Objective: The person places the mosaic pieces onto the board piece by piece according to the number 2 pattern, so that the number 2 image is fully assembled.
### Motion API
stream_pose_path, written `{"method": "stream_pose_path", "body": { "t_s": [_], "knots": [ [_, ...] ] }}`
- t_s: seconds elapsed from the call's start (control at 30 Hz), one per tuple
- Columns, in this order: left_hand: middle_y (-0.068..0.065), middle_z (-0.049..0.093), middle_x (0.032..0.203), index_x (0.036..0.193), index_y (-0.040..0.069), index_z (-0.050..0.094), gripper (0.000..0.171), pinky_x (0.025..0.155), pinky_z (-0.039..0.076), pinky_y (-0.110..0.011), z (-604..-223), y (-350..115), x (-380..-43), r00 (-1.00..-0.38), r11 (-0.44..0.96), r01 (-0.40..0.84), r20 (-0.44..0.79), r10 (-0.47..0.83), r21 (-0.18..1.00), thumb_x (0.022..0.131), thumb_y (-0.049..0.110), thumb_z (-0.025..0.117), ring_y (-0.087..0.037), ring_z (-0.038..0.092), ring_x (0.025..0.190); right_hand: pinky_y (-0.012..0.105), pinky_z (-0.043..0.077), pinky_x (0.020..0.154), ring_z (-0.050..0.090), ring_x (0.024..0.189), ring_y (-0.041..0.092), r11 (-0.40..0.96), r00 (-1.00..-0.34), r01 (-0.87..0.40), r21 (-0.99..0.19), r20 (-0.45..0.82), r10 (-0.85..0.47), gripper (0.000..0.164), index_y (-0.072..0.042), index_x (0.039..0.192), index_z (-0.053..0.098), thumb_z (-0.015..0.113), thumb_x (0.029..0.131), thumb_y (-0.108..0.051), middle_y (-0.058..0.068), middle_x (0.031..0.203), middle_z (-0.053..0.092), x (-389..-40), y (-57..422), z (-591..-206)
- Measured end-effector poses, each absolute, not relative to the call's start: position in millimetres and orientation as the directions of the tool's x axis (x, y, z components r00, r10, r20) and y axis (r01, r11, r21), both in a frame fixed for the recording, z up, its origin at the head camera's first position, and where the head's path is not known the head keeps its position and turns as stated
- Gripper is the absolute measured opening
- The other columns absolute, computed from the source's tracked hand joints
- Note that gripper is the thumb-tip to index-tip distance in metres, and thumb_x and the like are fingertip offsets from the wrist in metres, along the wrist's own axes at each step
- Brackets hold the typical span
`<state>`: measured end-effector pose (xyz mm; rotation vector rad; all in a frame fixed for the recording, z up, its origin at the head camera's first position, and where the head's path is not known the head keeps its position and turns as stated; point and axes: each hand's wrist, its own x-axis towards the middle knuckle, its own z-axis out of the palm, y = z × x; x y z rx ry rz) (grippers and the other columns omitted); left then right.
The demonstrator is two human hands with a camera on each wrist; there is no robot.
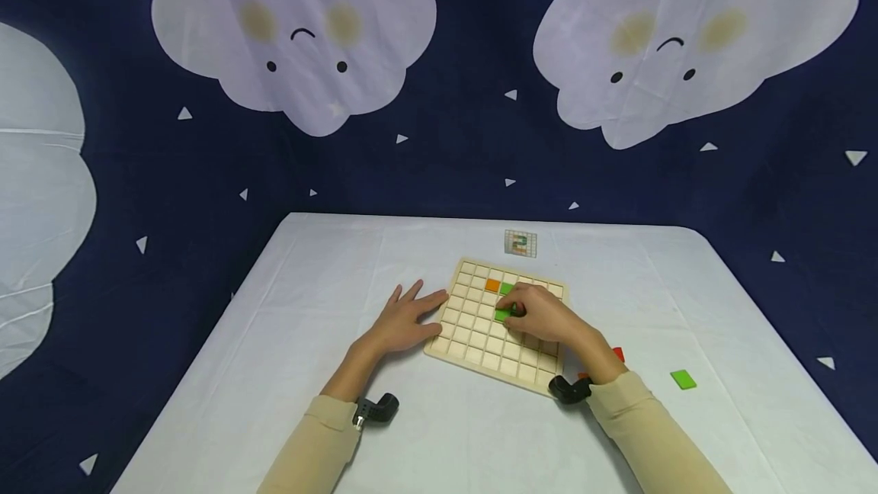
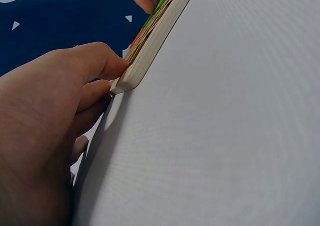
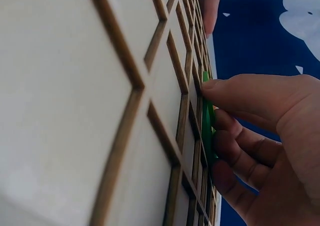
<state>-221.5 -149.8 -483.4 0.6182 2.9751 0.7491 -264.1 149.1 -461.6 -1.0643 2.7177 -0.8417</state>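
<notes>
I see one thin, bright green square tile [image 1: 503,315] pinched between the thumb and fingers of the right hand [image 1: 542,315], over the far half of a pale wooden grid board [image 1: 473,320]. Just beyond it I count one orange square tile [image 1: 492,286] and a second green tile [image 1: 507,288]. The left hand [image 1: 405,322], fingers loose and spread, touches the board's left edge. Rightward on the white table [image 1: 439,433] lie a third green tile [image 1: 683,380] and partly hidden reddish pieces [image 1: 619,354]; one patterned card [image 1: 520,243] lies farthest.

Beige sleeves [image 1: 655,433]; black, rounded wrist cameras [image 1: 381,408].
</notes>
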Motion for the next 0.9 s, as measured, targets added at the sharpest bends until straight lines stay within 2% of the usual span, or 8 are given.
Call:
{"method": "stream_pose_path", "body": {
  "t_s": [0.57, 0.9],
  "knots": [
    [0.012, 0.04, 0.147, 0.145, 0.025, 0.045, 0.061, 0.115, -0.002, -0.048, -481, -151, -221, -0.919, 0.804, 0.38, 0.083, 0.387, 0.458, 0.089, 0.043, 0.059, -0.024, 0.015, 0.144, 0.028, 0.046, 0.062, 0.051, 0.073, 0.009, 0.603, -0.751, -0.588, -0.538, 0.086, -0.655, 0.031, -0.013, 0.113, 0.071, 0.076, 0.083, -0.019, -0.007, 0.097, 0.061, -266, 150, -463],
    [0.011, 0.04, 0.147, 0.145, 0.025, 0.044, 0.061, 0.115, -0.001, -0.048, -483, -152, -221, -0.918, 0.804, 0.38, 0.081, 0.388, 0.458, 0.089, 0.043, 0.059, -0.024, 0.015, 0.144, 0.03, 0.045, 0.065, 0.052, 0.078, 0.018, 0.61, -0.757, -0.598, -0.519, 0.116, -0.643, 0.035, -0.011, 0.114, 0.07, 0.076, 0.081, -0.024, -0.001, 0.096, 0.061, -254, 157, -458]
  ]
}}
